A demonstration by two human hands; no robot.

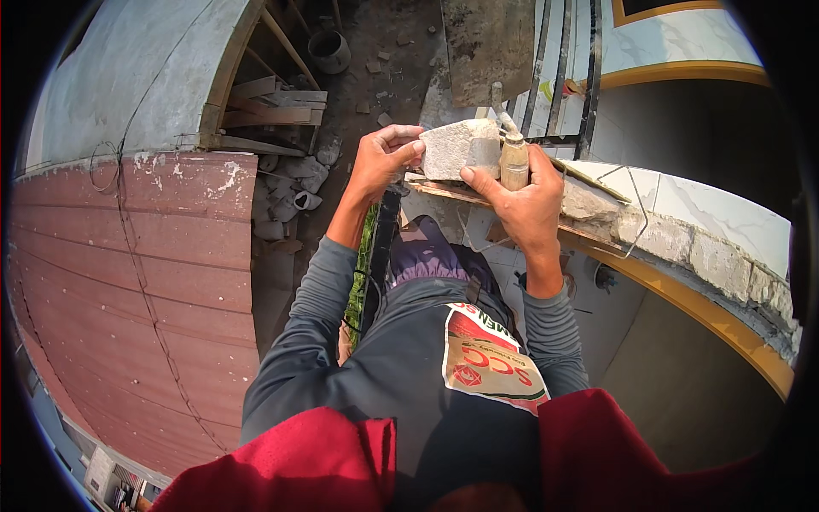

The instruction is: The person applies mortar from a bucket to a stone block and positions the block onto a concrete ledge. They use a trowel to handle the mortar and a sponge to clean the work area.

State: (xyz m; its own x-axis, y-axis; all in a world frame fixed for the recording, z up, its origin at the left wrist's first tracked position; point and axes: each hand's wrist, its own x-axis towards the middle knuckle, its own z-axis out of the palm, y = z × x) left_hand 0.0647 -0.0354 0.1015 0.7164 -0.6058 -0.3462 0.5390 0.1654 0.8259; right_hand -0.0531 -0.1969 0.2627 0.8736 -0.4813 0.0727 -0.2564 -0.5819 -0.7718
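Note:
A rough pale-grey block piece (456, 149) is held up between my hands over the end of a low wall. My left hand (384, 162) grips its left end, thumb in front and fingers behind. Against the block's right end presses the thumb of my right hand (525, 200). That same hand is closed round the worn wooden handle of a trowel (514, 164), whose bent metal neck points away from me; its blade cannot be made out. Darker grey, mortar-like material covers the block's right part. Whether the block touches the wall underneath is hidden.
The rough block wall top (665, 239) curves off to the right, with a bent wire (633, 230) across it and yellow trim (717, 333) below. A reddish metal roof (136, 290) fills the left. Far below are a bucket (329, 51), stacked boards (277, 111) and rubble (299, 175).

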